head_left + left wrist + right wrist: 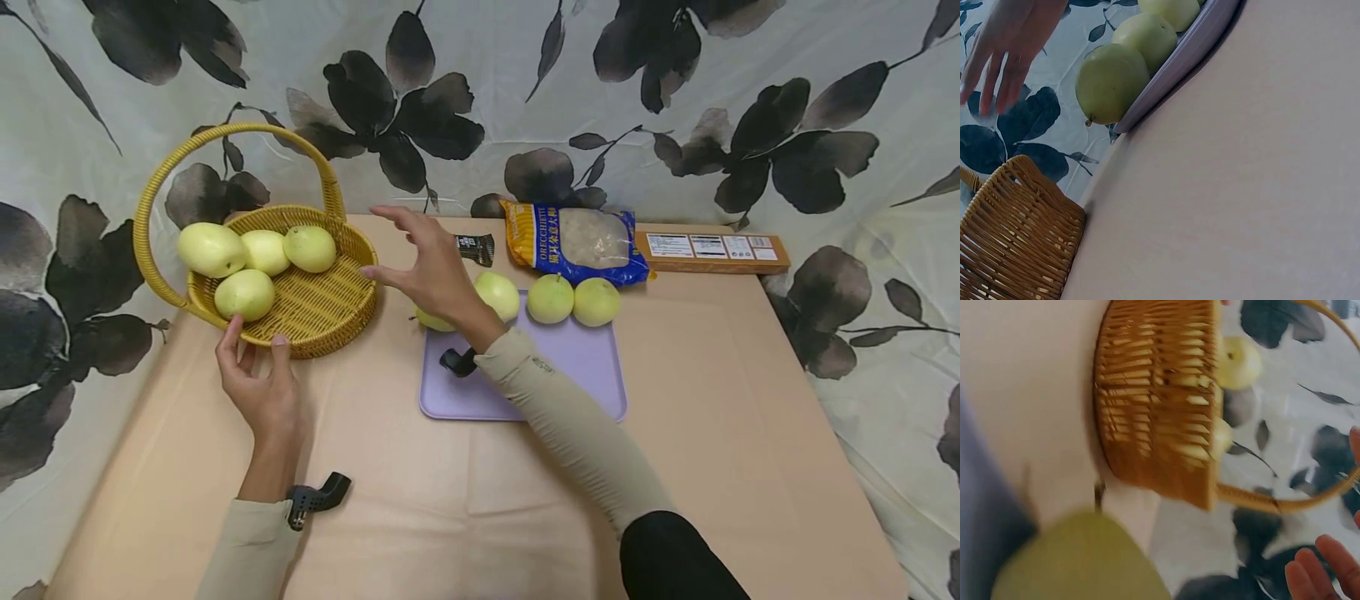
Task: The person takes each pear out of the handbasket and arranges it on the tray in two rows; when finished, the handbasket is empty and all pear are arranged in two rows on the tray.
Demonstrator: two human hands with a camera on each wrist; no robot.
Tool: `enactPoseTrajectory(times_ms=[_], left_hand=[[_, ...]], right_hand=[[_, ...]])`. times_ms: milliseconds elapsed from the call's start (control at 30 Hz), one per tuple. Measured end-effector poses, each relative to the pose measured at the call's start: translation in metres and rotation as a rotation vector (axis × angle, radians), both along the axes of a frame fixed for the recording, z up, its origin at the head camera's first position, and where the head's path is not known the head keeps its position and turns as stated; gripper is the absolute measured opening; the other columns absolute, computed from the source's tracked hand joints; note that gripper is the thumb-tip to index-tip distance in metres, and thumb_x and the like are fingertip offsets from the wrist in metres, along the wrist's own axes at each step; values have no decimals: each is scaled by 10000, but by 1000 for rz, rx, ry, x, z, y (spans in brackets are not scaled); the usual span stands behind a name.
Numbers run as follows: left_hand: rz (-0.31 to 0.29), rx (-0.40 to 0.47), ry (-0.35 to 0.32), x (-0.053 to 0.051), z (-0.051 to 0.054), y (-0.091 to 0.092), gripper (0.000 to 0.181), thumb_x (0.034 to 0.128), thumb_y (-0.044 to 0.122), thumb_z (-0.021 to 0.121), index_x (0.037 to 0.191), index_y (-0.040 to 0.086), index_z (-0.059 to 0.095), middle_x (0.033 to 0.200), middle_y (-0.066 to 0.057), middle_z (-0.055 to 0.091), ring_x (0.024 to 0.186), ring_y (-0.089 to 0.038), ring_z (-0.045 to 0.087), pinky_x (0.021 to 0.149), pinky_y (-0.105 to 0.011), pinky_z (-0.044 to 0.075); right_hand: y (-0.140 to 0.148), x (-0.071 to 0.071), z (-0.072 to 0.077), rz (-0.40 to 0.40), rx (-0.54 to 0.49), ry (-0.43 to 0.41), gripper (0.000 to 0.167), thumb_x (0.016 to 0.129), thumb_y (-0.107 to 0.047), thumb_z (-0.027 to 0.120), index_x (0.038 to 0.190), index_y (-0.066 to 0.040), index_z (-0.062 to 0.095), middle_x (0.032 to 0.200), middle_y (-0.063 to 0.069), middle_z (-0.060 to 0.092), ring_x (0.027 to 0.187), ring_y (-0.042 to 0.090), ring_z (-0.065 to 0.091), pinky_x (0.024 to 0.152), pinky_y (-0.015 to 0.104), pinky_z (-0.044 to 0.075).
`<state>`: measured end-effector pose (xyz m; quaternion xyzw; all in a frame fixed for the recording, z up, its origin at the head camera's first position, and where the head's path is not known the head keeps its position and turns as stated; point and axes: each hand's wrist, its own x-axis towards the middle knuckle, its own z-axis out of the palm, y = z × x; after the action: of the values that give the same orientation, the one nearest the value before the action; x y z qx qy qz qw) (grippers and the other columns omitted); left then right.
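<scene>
A yellow wicker basket [322, 308] with a tall handle stands at the left, holding several pale green pears [245, 295]. My left hand [266, 396] is at the basket's front rim, thumb and index finger apart; whether the fingertips touch the rim or the nearest pear, I cannot tell. My right hand [438, 271] hovers between basket and tray with spread fingers and nothing in it; it shows in the left wrist view as well. Beneath the right forearm lies a lilac tray [472, 404] with several more pears [550, 298] along its far side, one partly hidden.
Behind the tray lie a blue and yellow pasta bag [577, 242], a small black packet [477, 248] and a long brown box [712, 252]. A beige cloth [420, 517] covers the table. Floral fabric [525, 100] hangs behind it.
</scene>
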<state>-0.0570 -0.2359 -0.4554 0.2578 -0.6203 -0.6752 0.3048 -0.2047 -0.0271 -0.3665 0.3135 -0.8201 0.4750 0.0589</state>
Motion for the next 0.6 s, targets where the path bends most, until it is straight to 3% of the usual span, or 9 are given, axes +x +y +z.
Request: enactPoseTrajectory(times_ms=[100, 333, 600], left_hand=[[1, -3, -3, 1, 0, 0, 597, 1042, 118, 656, 1585, 221, 429, 1671, 24, 304, 1574, -286, 279, 1185, -420, 432], [2, -14, 10, 1, 2, 0, 595, 1039, 114, 658, 1582, 204, 432, 1667, 17, 309, 1568, -291, 287, 1187, -415, 435], [3, 0, 20, 0, 1, 0, 601, 1033, 105, 669, 1580, 199, 438, 1668, 9, 305, 1570, -305, 285, 1197, -429, 446]], right_hand=[[-25, -7, -9, 34, 56, -19, 762, 870, -375, 899, 1535, -219, 561, 1545, -23, 589, 1354, 141, 555, 1104, 260, 471], [-71, -23, -23, 70, 198, -61, 768, 902, -413, 863, 1564, -238, 515, 1584, -42, 548, 1497, 123, 452, 1252, 290, 306], [-112, -37, -30, 66, 295, -60, 743, 907, -417, 855, 1549, -243, 524, 1575, -61, 557, 1458, 112, 482, 1224, 253, 319]])
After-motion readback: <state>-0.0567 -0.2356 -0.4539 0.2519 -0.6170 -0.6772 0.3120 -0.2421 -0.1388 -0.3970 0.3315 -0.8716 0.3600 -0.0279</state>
